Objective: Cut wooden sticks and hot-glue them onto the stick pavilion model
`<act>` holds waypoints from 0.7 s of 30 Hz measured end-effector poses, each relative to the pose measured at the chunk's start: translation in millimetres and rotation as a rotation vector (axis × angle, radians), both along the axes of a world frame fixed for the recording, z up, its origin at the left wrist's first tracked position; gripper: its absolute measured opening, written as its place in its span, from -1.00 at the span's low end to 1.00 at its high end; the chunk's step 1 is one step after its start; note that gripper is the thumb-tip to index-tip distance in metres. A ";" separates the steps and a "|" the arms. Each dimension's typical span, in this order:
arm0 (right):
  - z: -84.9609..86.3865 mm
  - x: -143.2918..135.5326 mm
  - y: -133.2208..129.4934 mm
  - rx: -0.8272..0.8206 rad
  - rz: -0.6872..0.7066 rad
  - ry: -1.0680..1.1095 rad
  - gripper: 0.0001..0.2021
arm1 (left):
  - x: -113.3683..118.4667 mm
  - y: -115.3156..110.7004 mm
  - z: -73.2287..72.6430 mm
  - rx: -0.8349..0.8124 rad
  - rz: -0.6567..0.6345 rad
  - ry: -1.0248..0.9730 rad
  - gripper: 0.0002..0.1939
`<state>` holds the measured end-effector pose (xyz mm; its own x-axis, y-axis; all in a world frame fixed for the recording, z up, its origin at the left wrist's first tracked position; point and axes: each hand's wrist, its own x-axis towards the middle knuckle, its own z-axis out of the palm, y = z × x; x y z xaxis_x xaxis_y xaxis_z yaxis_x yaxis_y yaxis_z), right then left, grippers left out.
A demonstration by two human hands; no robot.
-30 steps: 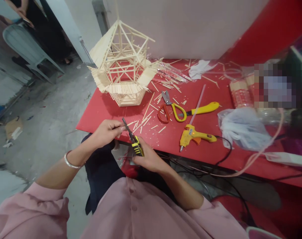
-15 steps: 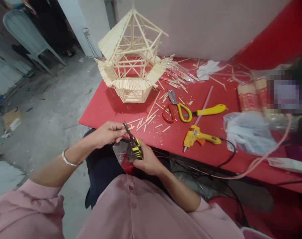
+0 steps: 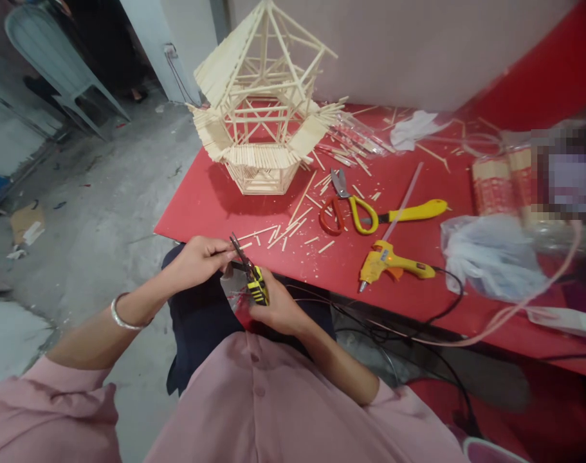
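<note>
My right hand (image 3: pixel 282 307) is wrapped around the black-and-yellow handles of pliers (image 3: pixel 257 287) with long, narrow, dark jaws. Their tips point up and left, close to the fingers of my left hand (image 3: pixel 199 260). That hand is pinched closed; whatever lies between its fingertips is too small to make out. Both hands are over my lap at the table's front edge. Beyond them on the table stands a pavilion model (image 3: pixel 264 116) built of thin wooden sticks, its roof partly covered. Cut stick pieces (image 3: pixel 287 233) lie scattered just past my hands.
On the red table (image 3: pixel 191 212) lie scissors (image 3: pixel 353 209) with red and yellow handles, a yellow-handled tool (image 3: pixel 418 211) and a yellow glue gun (image 3: pixel 384 262) with its cord. Plastic bags (image 3: pixel 488 257) and stick bundles (image 3: pixel 490 186) are to the right. A chair (image 3: pixel 56 58) stands far left.
Both hands and the pliers have shifted slightly left. The pliers' jaws now sit closer to my left fingertips. The view has tilted a little, moving the table's things slightly right.
</note>
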<state>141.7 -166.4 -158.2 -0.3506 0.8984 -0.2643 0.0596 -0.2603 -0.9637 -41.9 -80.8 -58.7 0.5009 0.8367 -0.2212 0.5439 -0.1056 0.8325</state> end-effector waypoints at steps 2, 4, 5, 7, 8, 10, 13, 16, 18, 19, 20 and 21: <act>-0.6 -0.8 -0.7 -0.023 -0.015 0.012 -0.40 | 2.1 0.0 0.6 -0.012 0.002 -0.003 -0.67; -0.9 -2.8 0.7 -0.051 -0.021 0.058 -0.42 | 4.4 -0.1 0.2 -0.026 0.020 -0.001 -0.66; -0.4 -3.6 2.1 -0.061 -0.021 0.085 -0.41 | 5.3 0.0 -0.1 -0.038 0.033 0.000 -0.66; 2.1 -3.5 5.0 -0.053 -0.022 0.115 -0.42 | 6.2 0.9 -0.7 -0.069 0.063 0.002 -0.66; 4.1 -2.4 6.1 -0.038 -0.016 0.117 -0.43 | 6.0 1.8 -1.0 -0.079 0.077 0.006 -0.66; 8.1 1.8 6.8 -0.023 0.004 0.115 -0.46 | 4.3 4.6 -2.4 -0.060 0.101 0.025 -0.65; 9.3 8.5 4.8 -0.080 0.036 0.127 -0.45 | 0.0 9.7 -6.7 0.063 0.116 0.077 -0.67; 3.0 10.4 2.2 -0.121 0.016 0.145 -0.48 | -2.5 12.4 -12.4 0.141 0.102 0.124 -0.71; -1.3 9.7 0.6 -0.155 -0.005 0.192 -0.52 | -2.0 11.7 -15.2 0.142 0.095 0.116 -0.73; -2.1 9.6 -0.7 -0.193 -0.003 0.242 -0.53 | -1.2 10.8 -16.0 0.132 0.095 0.094 -0.73; -1.6 9.9 -2.3 -0.247 0.011 0.318 -0.54 | -0.4 9.5 -16.5 0.116 0.099 0.062 -0.73; 0.5 10.9 -4.3 -0.315 0.044 0.419 -0.54 | 0.5 8.2 -16.7 0.095 0.103 0.024 -0.73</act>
